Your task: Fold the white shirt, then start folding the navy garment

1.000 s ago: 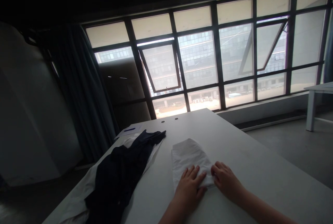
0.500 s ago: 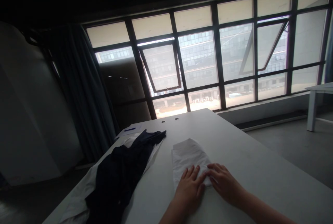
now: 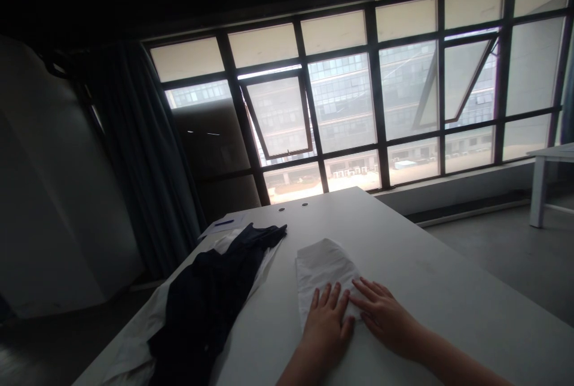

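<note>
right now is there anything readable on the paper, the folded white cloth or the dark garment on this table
No word, label, brand, number or sign can be read.
Sheet of paper at the far end of the table: too small and blurred to tell if it has print; a blue pen or mark lies on it.
Folded white cloth: no text shows.
Dark garment: no text shows.

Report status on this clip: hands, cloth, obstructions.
Left hand flat on folded white cloth. Right hand fingertips at its edge. Cloth on white table. Dark garment over white fabric to the left, apart.
</note>
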A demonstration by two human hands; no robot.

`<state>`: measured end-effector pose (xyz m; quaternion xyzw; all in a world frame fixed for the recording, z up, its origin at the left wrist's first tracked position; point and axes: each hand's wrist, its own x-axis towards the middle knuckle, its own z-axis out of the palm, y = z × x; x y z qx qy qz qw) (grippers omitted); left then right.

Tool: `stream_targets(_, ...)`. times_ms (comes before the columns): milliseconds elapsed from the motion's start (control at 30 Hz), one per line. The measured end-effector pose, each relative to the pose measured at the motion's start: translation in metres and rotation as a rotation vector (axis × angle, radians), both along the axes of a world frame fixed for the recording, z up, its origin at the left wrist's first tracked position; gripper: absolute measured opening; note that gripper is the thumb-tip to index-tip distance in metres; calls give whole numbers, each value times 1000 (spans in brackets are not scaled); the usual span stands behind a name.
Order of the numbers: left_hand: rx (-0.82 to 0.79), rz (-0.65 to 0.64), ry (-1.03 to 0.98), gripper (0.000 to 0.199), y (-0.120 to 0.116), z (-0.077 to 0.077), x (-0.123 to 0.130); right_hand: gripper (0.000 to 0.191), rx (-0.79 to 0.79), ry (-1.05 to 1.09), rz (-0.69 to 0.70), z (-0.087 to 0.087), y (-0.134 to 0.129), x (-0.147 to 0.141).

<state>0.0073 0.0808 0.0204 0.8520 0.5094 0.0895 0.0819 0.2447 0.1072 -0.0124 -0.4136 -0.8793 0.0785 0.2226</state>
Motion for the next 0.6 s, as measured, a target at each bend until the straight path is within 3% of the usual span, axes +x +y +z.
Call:
stream_targets(300,17,15,-7,62,-1,-1,0,28,31,139,24,12,-3,-3)
stream_targets(600,23,13,-2,62,-3,1,0,17,17,162,18,17,-9,-5)
